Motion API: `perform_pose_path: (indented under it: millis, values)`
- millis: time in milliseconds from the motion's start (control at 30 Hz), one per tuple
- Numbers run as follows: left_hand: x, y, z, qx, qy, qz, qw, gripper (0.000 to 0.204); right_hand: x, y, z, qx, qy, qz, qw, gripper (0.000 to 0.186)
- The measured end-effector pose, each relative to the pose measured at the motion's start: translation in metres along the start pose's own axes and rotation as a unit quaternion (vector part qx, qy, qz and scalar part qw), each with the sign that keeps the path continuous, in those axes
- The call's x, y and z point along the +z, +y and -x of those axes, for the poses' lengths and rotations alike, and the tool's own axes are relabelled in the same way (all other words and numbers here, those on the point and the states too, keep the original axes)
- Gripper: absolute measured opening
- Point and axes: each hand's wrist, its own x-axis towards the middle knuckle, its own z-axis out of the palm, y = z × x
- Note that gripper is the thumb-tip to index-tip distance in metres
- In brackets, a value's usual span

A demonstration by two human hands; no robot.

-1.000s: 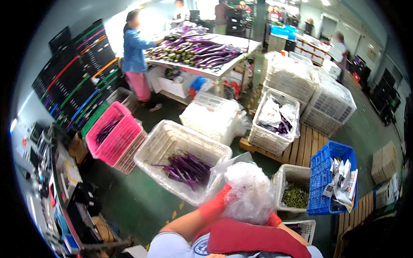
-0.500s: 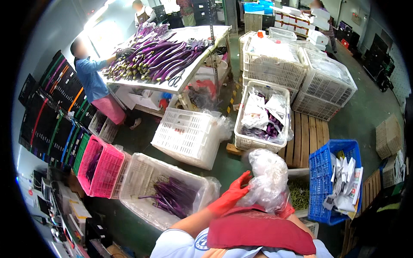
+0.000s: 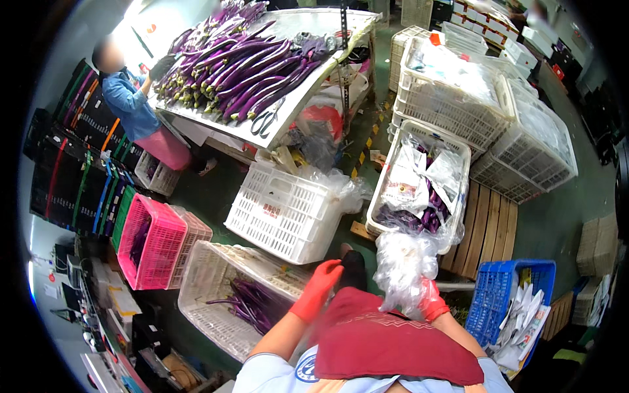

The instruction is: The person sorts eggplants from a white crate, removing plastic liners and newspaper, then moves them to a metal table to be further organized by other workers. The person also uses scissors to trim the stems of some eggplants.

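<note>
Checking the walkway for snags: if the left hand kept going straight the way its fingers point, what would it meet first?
Probably the white crate lying on its side just beyond the left hand, though depth is hard to judge in this fisheye view.

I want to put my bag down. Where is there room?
Bare green floor right of the wooden pallet. Another strip lies between the sorting table and the overturned white crate. The crates leave little room elsewhere.
</note>
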Motion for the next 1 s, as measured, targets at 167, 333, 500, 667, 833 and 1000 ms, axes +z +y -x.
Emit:
perform_pose_path:
  millis: [167, 333, 500, 667, 833, 1000]
  values:
    - [-0.063, 0.006, -0.103, 0.094, 0.210, -0.188, 0.955, 0.049, 0.043, -0.044, -0.073, -0.008, 0.028, 0.067, 0.997, 0.042]
    - [-0.113, 0.052, -0.148, 0.120, 0.284, -0.345, 0.887, 0.060, 0.012, -0.116, -0.243, -0.183, 0.098, 0.410, 0.888, 0.042]
    - [-0.160, 0.043, -0.201, 0.123, 0.274, -0.561, 0.772, 0.065, 0.108, -0.130, -0.422, -0.375, 0.098, 0.628, 0.675, 0.046]
    - [-0.158, 0.032, -0.204, 0.103, 0.298, -0.611, 0.726, 0.059, 0.116, -0.097, -0.573, -0.196, 0.126, 0.845, 0.481, 0.049]
    - [-0.155, 0.041, -0.198, 0.061, 0.272, -0.600, 0.750, 0.056, 0.013, -0.018, -0.647, -0.145, 0.287, 0.770, 0.552, 0.049]
    - [-0.153, 0.042, -0.195, 0.071, 0.267, -0.561, 0.780, 0.061, -0.027, 0.041, -0.662, 0.144, 0.119, 0.901, 0.391, 0.047]
